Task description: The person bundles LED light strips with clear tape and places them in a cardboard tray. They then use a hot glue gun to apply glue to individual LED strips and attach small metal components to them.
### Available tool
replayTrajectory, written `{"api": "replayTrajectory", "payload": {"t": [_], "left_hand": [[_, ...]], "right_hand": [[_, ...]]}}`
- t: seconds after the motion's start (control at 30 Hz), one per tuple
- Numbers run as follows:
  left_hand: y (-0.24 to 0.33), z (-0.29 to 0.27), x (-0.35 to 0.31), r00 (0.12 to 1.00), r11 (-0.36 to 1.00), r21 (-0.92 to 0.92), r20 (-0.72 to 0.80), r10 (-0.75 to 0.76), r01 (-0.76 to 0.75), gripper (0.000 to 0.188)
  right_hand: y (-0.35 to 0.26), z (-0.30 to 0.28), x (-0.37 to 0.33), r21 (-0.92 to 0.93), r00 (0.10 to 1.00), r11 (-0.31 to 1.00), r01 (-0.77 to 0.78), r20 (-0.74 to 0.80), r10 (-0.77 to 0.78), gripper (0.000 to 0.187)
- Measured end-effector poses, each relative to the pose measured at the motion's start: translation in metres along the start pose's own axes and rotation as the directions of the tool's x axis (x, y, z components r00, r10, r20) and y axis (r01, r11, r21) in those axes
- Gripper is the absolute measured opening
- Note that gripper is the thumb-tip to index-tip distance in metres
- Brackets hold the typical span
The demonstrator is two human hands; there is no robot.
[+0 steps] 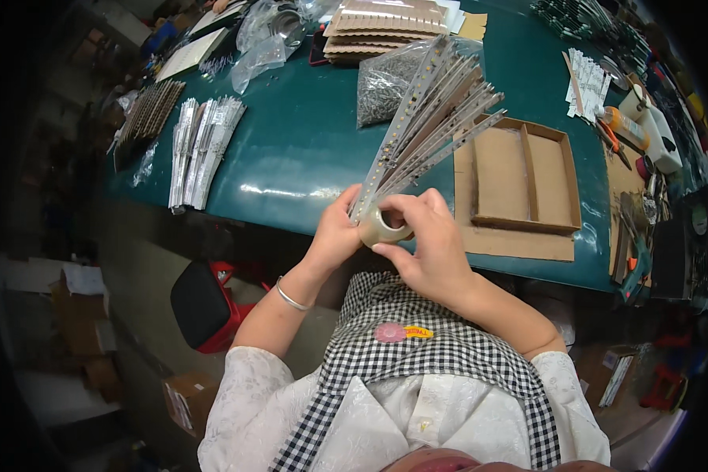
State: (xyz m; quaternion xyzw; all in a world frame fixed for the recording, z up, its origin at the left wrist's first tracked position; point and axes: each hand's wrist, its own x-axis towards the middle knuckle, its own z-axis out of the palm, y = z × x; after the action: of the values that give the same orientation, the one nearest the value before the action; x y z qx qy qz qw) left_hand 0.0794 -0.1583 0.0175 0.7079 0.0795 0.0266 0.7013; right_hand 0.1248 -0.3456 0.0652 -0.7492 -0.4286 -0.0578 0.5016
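A fanned bundle of thin strips dotted with small light parts (417, 118) rises from my left hand (340, 228), whose fingers are closed round its lower end. My right hand (431, 244) grips a roll of clear tape (376, 228), thumb below and fingers at its upper rim. The roll sits against the bundle's lower end, close to my left fingers. Some of the bundle's base is hidden behind the roll and my hands. Beyond the bundle lies a clear bag of small metallic pieces (381, 82).
An open cardboard tray with a divider (531, 181) rests on flat cardboard to the right. Bundled white strips (204, 149) lie at left on the green table (291, 149). Pliers (615, 145), an orange-labelled bottle (625, 126) and a white container (659, 138) crowd the right edge. A stool (204, 303) stands below left.
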Motion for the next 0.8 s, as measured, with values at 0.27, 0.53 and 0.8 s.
{"api": "replayTrajectory", "payload": {"t": [0.27,0.53,0.8], "left_hand": [[0.004,0.018,0.011,0.994,0.992,-0.119,-0.108,0.024,-0.037,0.053],[0.016,0.018,0.004,0.976,0.948,-0.234,0.014,-0.219,0.216,0.051],[0.04,0.013,-0.005,0.926,0.857,-0.357,0.211,-0.313,0.372,0.038]], "right_hand": [[0.008,0.0,0.0,-0.064,0.992,0.995,-0.081,-0.099,0.074,0.061],[0.0,-0.039,0.011,0.037,0.941,0.95,-0.311,0.149,0.303,0.054],[0.02,-0.065,-0.002,0.309,0.901,0.879,-0.363,0.355,0.248,0.05]]}}
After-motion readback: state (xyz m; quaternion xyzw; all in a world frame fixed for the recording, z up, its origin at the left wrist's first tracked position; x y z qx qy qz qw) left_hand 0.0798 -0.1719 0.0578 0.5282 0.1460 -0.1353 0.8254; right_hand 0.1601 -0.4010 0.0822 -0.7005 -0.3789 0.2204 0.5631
